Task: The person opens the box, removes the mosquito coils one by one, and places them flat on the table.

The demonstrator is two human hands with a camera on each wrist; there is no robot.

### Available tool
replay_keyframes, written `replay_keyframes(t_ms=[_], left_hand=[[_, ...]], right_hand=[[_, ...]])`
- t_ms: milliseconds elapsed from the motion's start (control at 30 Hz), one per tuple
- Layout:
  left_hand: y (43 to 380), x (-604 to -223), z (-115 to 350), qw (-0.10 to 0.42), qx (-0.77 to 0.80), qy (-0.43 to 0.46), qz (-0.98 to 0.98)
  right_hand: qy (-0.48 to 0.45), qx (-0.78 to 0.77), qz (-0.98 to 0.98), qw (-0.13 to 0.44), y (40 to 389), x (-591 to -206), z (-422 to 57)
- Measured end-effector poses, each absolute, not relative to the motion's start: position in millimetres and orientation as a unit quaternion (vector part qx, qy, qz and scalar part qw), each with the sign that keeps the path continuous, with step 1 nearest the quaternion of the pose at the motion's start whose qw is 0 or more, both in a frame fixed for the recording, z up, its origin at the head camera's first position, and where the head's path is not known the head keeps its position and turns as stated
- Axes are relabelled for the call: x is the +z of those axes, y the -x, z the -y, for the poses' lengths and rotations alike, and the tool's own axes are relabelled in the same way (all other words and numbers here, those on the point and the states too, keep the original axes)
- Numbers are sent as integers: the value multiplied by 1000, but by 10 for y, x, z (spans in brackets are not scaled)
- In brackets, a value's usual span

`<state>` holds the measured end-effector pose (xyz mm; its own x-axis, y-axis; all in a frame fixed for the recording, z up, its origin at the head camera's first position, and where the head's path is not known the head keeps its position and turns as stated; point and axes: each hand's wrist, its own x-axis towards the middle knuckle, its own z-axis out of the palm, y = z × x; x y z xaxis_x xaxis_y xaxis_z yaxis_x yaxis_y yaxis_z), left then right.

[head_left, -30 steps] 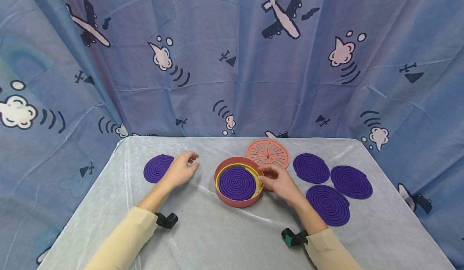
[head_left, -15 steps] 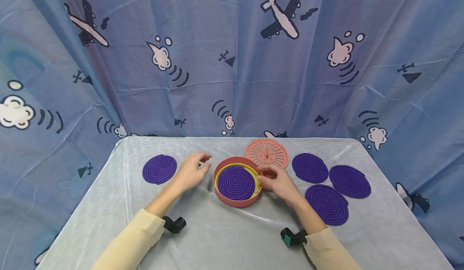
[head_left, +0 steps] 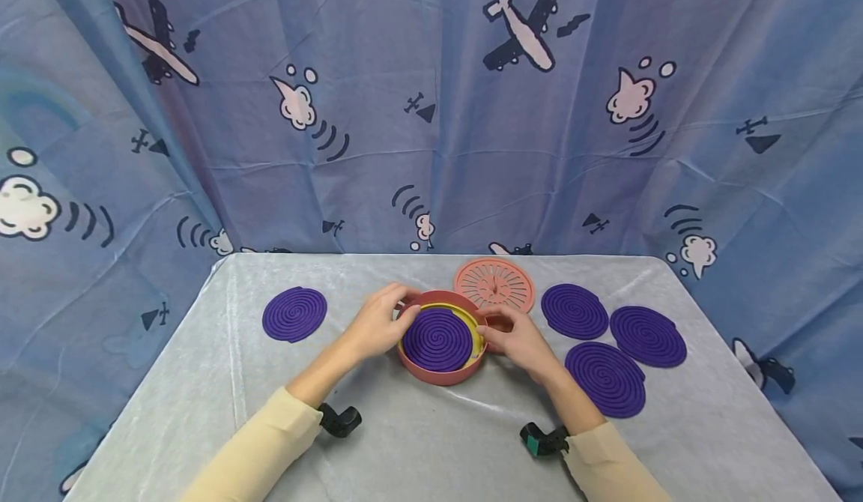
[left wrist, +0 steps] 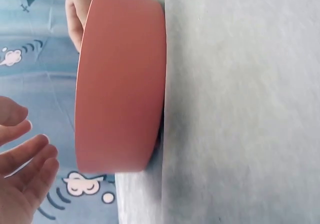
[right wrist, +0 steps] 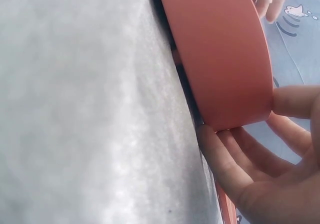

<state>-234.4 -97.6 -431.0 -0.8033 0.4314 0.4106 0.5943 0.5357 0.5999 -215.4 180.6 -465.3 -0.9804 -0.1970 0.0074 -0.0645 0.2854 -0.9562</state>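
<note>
A round pink mosquito coil box sits mid-table in the head view, with a yellow inner lining and a purple mosquito coil lying in it. My right hand holds the box at its right side; in the right wrist view its thumb is at the rim while the fingers curl along the outer wall and underside. At the left rim is my left hand, thumb and fingers spread around that edge. In the left wrist view the left fingers are apart from the pink wall.
Behind the box lies a slotted pink lid. One purple coil lies to the left; three more sit on the right, the nearest coil beside my right forearm. A patterned curtain hangs behind the grey-white tabletop.
My left hand has moved right, from beside the left purple coil to the box's left rim. My right hand stays on the box, which has not visibly moved.
</note>
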Motion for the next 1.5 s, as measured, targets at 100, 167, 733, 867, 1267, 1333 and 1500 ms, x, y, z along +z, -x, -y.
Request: replay_keyframes(t_ms=[100, 167, 733, 867, 1267, 1333, 1500], left_hand=[[2346, -4311, 927, 107, -371, 293, 875], [2350, -4311, 895, 99, -364, 289, 880], [2469, -4372, 607, -10, -333, 257, 907], [2505, -4383, 566, -31, -332, 253, 908], [2549, -4466, 476, -52, -315, 260, 911], [2552, -4478, 471, -51, -316, 259, 911], [2554, -4481, 463, -60, -312, 254, 914]], right_hand=[[80, -600, -794, 61, 2156, -4647, -1794], [81, -601, -793, 62, 2160, -4646, -1793], [74, -593, -800, 59, 2189, -4677, -1799], [74, -592, -801, 57, 2185, -4683, -1803], [77, -594, -799, 57, 2173, -4691, -1802], [80, -592, -800, 59, 2170, -4690, -1806], [72, -592, -801, 59, 2158, -4670, -1805]])
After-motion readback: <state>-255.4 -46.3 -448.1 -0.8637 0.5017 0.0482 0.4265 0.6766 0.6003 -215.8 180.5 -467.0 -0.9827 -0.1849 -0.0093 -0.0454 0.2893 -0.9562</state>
